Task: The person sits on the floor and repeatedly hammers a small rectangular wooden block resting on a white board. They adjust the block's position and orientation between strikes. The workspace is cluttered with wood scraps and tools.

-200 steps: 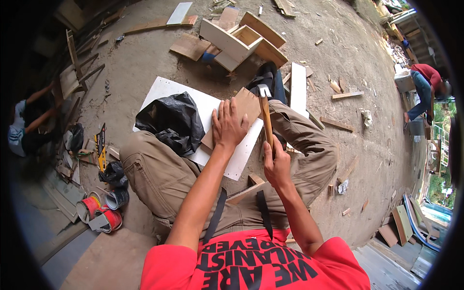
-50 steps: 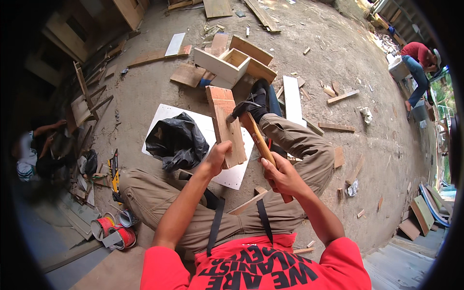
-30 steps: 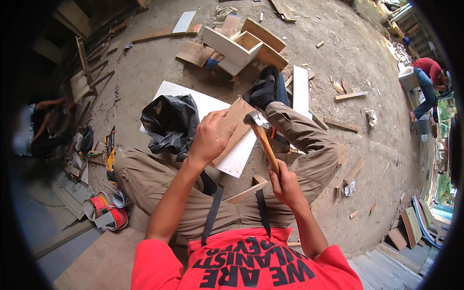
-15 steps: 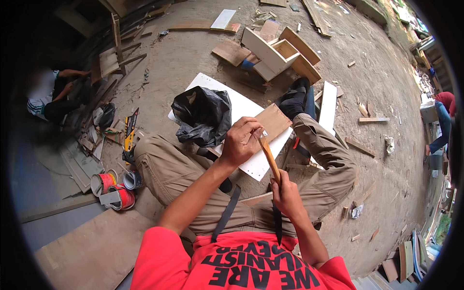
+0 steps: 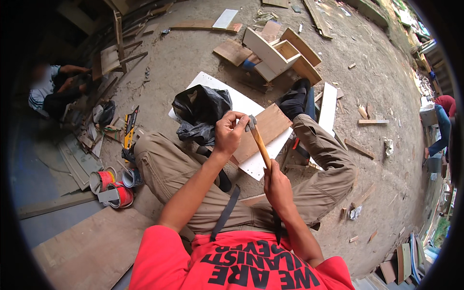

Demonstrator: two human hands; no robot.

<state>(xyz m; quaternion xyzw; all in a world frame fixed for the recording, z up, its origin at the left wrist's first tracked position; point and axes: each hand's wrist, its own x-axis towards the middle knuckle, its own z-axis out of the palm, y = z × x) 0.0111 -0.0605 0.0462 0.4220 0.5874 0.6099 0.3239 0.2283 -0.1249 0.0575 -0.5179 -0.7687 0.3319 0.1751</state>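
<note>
My right hand (image 5: 279, 188) is wrapped round the lower end of a hammer's wooden handle (image 5: 261, 145), which slants up and away from me. Its metal head is beside the fingertips of my left hand (image 5: 229, 133). That hand's thumb and fingers are pinched together; whatever lies between them is too small to make out. Beneath the hammer, a brown wooden board (image 5: 270, 126) rests on a white panel (image 5: 254, 167) with small holes, between my bent legs. A crumpled black plastic bag (image 5: 202, 113) sits open on the panel, just past my left hand.
Beyond my feet stands a partly built wooden box piece (image 5: 270, 54). Paint cans (image 5: 121, 195) and a yellow-black handsaw (image 5: 130, 128) lie to my left. Wood scraps (image 5: 372, 121) litter the ground at right. One person (image 5: 46, 94) sits far left; another (image 5: 440, 125) bends at far right.
The hammer's head has turned and now shows clearly. My left hand has shifted a little left, its fingers more upright. The far-left person's arms have moved slightly.
</note>
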